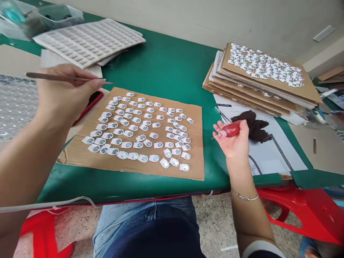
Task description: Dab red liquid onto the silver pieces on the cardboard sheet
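My left hand [63,95] is raised over the left side of the table, its fingers closed round slim, dark tweezers [48,76] whose pointed tip faces right. Palm up, my right hand [236,143] holds a small red squeeze bottle [232,129] with a thin needle tip, the thumb bent over its end. Between the hands, on a flat brown cardboard sheet [150,170], lie many small white pieces with round silvery discs [133,156], set in rough rows. Both hands are apart from these pieces.
White gridded trays [91,39] and clear plastic boxes [59,18] stand at back left. A red-edged phone [92,104] lies under my left hand. Stacked cardboard sheets [258,84] with similar pieces are at back right, near a dark cloth [252,125] on printed paper [285,150].
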Tool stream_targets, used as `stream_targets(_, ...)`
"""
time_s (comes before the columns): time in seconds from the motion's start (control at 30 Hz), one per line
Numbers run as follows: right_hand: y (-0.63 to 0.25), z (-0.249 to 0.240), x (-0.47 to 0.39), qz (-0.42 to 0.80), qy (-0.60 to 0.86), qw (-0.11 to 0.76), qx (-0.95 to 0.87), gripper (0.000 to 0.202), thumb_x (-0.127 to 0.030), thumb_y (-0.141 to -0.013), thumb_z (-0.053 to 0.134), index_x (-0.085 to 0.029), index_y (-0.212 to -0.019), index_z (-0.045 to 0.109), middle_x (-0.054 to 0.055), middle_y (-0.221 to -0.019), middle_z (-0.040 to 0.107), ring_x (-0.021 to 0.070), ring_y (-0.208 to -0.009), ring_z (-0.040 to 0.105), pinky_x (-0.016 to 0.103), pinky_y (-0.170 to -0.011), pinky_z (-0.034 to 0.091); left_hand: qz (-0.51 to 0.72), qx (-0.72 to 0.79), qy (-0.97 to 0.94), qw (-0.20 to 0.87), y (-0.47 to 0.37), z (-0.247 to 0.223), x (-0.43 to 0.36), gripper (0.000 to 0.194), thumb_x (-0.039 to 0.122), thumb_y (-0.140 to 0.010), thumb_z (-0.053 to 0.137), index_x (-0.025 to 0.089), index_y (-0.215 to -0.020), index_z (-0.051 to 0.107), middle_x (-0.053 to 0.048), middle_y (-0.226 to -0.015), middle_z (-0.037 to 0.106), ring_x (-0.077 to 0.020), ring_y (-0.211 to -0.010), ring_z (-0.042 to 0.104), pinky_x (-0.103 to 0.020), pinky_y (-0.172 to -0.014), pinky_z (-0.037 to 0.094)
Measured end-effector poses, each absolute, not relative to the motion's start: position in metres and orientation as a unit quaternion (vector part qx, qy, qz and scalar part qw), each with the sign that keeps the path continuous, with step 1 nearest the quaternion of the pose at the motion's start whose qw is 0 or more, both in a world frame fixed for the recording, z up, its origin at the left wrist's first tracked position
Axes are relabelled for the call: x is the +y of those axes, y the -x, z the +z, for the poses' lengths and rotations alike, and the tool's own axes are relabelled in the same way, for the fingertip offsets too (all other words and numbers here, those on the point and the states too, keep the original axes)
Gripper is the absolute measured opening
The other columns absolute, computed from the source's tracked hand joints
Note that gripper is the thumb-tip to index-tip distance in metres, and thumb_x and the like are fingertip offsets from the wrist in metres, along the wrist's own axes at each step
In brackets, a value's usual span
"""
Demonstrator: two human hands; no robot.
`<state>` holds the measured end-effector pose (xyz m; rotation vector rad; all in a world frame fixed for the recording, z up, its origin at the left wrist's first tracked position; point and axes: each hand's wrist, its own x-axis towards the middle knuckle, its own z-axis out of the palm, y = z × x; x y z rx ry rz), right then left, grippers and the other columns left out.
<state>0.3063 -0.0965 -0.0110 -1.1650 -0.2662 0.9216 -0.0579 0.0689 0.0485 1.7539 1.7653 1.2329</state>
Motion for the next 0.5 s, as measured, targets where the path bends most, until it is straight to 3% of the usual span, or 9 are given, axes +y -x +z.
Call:
stream_targets(0.07, -0.300, -0.002, -0.100, 0.411, 0.509, 0.744, -0.138, 0.053, -0.072, -0.065, 0.055, -0.020, -0.075, 0.054, 0.003, -0.080, 0.068, 0.0134, -0.057, 0.062, 0.025, -0.043, 0.047, 0.438, 0.491, -0.722, 0.214, 0.026, 0.057, 0.042, 0.029, 0.031, -0.073, 0.071, 0.008, -0.090, 0.068, -0.001, -0.080, 0.066, -0.0132, -0.077, 0.061, -0.029, -0.076, 0.049)
stream_targets(0.17, -0.283, 0.008, -0.107, 0.416, 0.500, 0.744, -0.153, 0.052, -0.072, -0.070, 0.049, -0.020, -0.073, 0.055, 0.000, -0.069, 0.065, 0.0077, -0.041, 0.051, 0.020, -0.035, 0.037, 0.373, 0.339, -0.808, 0.305, -0.015, 0.047, -0.003, 0.011, 0.024, -0.081, 0.063, 0.015, -0.085, 0.068, -0.002, -0.085, 0.070, -0.0138, -0.079, 0.063, -0.026, -0.074, 0.050)
stream_targets(0.23, -0.269, 0.008, -0.111, 0.422, 0.494, 0.742, -0.164, 0.052, -0.072, -0.071, 0.048, -0.021, -0.075, 0.055, -0.001, -0.066, 0.064, 0.0077, -0.039, 0.050, 0.020, -0.033, 0.033, 0.293, 0.252, -0.857, 0.342, -0.030, 0.034, -0.032, 0.010, 0.022, -0.085, 0.059, 0.016, -0.088, 0.066, -0.004, -0.086, 0.070, -0.0149, -0.076, 0.064, -0.026, -0.068, 0.051)
stream_targets(0.37, -0.244, 0.001, -0.116, 0.445, 0.462, 0.735, -0.220, 0.047, -0.068, -0.072, 0.054, -0.023, -0.086, 0.051, -0.002, -0.068, 0.065, 0.0075, -0.038, 0.050, 0.020, -0.033, 0.030, 0.176, 0.140, -0.902, 0.368, -0.029, 0.017, -0.075, 0.018, 0.017, -0.092, 0.045, 0.016, -0.102, 0.060, -0.008, -0.095, 0.068, -0.0175, -0.087, 0.063, -0.030, -0.076, 0.050)
stream_targets(0.5, -0.234, -0.004, -0.117, 0.433, 0.467, 0.717, -0.284, 0.044, -0.058, -0.073, 0.062, -0.027, -0.099, 0.047, -0.003, -0.075, 0.066, 0.0078, -0.041, 0.053, 0.021, -0.036, 0.032, 0.171, 0.139, -0.894, 0.391, -0.021, 0.004, -0.091, 0.016, 0.016, -0.093, 0.045, 0.017, -0.106, 0.056, -0.008, -0.099, 0.067, -0.0173, -0.090, 0.063, -0.030, -0.079, 0.051)
